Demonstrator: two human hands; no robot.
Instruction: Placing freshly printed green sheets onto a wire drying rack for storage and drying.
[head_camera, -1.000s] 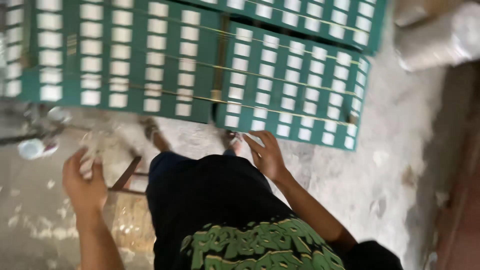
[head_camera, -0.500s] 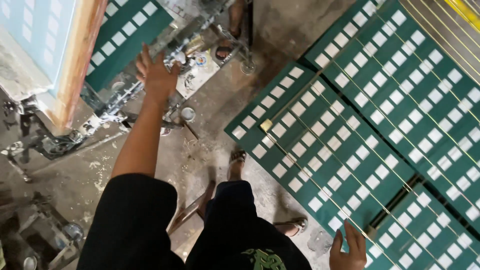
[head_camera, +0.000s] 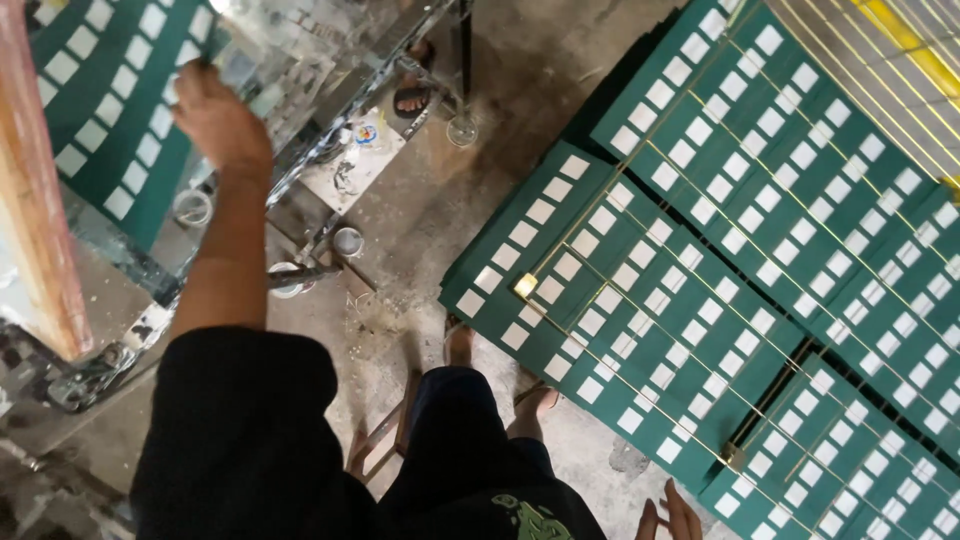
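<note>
**Looking straight down: one hand up at the green sheet, the other barely in frame**

Nearest the camera, black sleeve and dark shorts with a green print; right hand (head_camera: 668, 520) poking in at the bottom edge, fingers spread and loose, clamped on nothing, just beside the near corner of the green sheets on the floor (head_camera: 640, 330); only the fingertips showing, so hard to say much more about it.

Below that, two sandalled feet (head_camera: 530, 400) on a gritty concrete floor (head_camera: 480, 200), toes right up against the stack edge.

To the right, big dark-green sheets covered in rows of small white rectangles, laid in overlapping piles, thin yellow lines running across them with little brass-coloured clips (head_camera: 525, 286) at the crossings.

Further out on the left, left arm stretched up and away; left hand (head_camera: 218, 118) resting on the edge of another green sheet with white rectangles (head_camera: 100, 120) lying on a paint-spattered metal frame (head_camera: 300, 150); fingers curled over, probably gripping the sheet's edge, though blur makes it tough to tell for sure.

Small round tins (head_camera: 347, 241) sitting under the frame; a rough wooden board (head_camera: 40, 230) along the far left; another sandalled foot (head_camera: 412, 95) at the top.
</note>
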